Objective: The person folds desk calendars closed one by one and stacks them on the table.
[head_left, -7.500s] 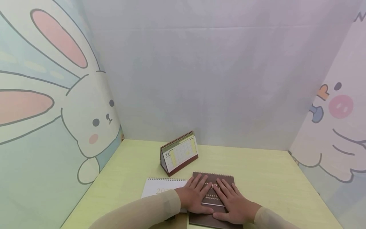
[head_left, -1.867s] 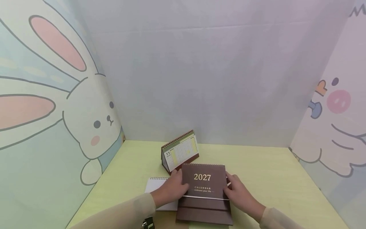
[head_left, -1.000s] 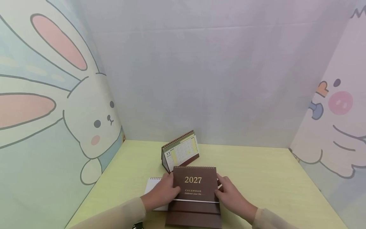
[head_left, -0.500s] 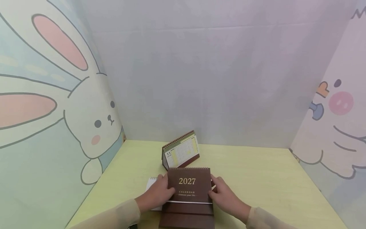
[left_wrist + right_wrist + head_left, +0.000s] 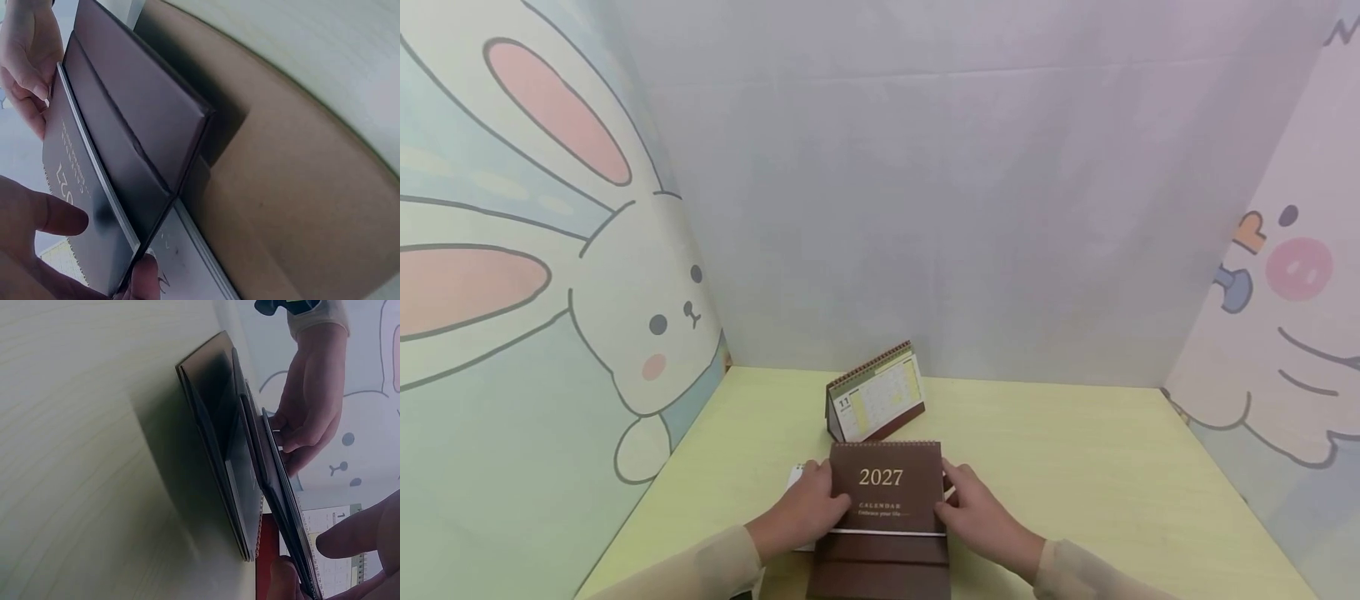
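Observation:
A dark brown desk calendar (image 5: 886,492), its cover marked 2027 in gold, is held between both hands at the front middle of the table. My left hand (image 5: 801,510) grips its left edge, thumb on the cover. At the right edge, my right hand (image 5: 987,518) pinches it, thumb in front and fingers behind. The calendar tilts over a white spiral calendar (image 5: 795,477), which is mostly hidden in the head view. The left wrist view shows the white calendar's kraft-brown base (image 5: 294,169) beneath. In the right wrist view a gap separates the held calendar from the stack under it.
Behind the held calendar, a standing tent calendar (image 5: 883,398) shows a month page numbered 11. The pale yellow table (image 5: 1075,467) ends at a grey back curtain (image 5: 925,208). Side panels carry a cartoon rabbit (image 5: 640,308) and another cartoon animal (image 5: 1292,333).
Both hands lay flat on the brown calendar at first. They then gripped its sides, raised it and carried it left over the white calendar, covering more of it.

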A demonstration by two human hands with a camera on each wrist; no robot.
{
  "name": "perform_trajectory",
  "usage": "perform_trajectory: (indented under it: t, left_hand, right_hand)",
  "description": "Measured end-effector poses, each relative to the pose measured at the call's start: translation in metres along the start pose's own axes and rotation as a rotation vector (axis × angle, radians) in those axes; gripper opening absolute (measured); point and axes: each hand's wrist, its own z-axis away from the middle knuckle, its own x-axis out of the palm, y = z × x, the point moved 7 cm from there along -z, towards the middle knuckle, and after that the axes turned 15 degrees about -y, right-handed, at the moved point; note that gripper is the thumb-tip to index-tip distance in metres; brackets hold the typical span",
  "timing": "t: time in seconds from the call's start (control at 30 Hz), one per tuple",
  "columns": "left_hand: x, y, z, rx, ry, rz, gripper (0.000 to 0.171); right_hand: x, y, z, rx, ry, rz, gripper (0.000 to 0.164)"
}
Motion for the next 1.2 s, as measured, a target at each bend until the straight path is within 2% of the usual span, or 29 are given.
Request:
perform_trajectory:
  t: [0.23, 0.47, 0.7, 0.93, 1.2]
  left_hand:
    - [0.0, -0.006, 0.003, -0.059, 0.006, 0.0, 0.083]
    - [-0.002, -0.013, 0.006, -0.12, 0.01, -0.026, 0.082]
    - [-0.005, -0.019, 0.009, -0.192, 0.029, -0.078, 0.09]
    - [-0.006, -0.026, 0.011, -0.238, 0.044, -0.109, 0.097]
    - [-0.009, -0.028, 0.016, -0.268, 0.055, -0.133, 0.086]
  right_hand:
    - [0.007, -0.002, -0.005, 0.01, -0.027, -0.027, 0.076]
    - [0.015, -0.007, -0.01, -0.011, -0.065, -0.037, 0.072]
    - [0.024, -0.008, -0.021, -0.023, -0.079, -0.041, 0.07]
    - [0.031, -0.006, -0.031, -0.011, -0.078, -0.033, 0.072]
    - [0.038, -0.003, -0.036, -0.002, -0.1, -0.04, 0.068]
